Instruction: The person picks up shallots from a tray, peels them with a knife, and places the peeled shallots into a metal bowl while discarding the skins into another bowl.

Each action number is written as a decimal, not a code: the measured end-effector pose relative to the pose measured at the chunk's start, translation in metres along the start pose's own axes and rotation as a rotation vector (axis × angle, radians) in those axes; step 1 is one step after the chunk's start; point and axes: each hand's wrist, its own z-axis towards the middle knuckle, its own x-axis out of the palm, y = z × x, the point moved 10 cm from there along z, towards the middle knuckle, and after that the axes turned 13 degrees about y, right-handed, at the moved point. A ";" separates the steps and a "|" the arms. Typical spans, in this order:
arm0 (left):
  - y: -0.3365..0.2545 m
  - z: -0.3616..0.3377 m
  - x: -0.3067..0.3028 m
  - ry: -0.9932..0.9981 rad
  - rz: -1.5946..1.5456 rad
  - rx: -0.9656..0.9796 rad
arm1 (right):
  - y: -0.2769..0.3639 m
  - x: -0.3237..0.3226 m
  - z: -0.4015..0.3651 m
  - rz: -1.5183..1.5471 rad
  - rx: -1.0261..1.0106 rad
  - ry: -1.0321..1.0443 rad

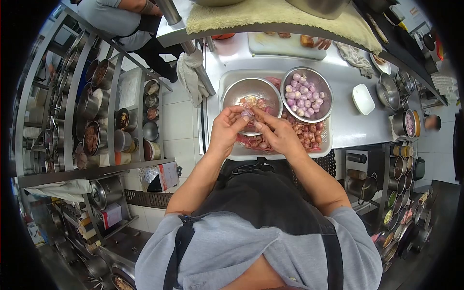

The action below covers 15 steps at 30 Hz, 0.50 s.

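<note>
A purple shallot [246,114] is pinched in the fingers of my left hand [225,129], above the near side of a steel bowl [235,87] that has peelings [255,102] in it. My right hand [280,135] is closed, with its fingertips meeting at the same shallot. Whether it also grips a small blade is hidden. To the right stands a second steel bowl [330,99], filled with peeled shallots [304,96]. Both bowls sit in a white plastic tray [326,146]. Reddish-brown unpeeled shallots [310,134] lie in the tray under and beside my right hand.
A shelf edge with a yellow towel [275,18] spans the far side. Beneath it, another person's hand [323,43] rests by a cutting board [285,50]. A white dish [363,100] stands right on the steel counter [345,128]. Racks of pots [92,137] line the left.
</note>
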 end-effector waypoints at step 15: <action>-0.005 0.002 0.005 0.049 -0.271 -0.073 | -0.039 -0.002 0.004 0.277 0.133 -0.017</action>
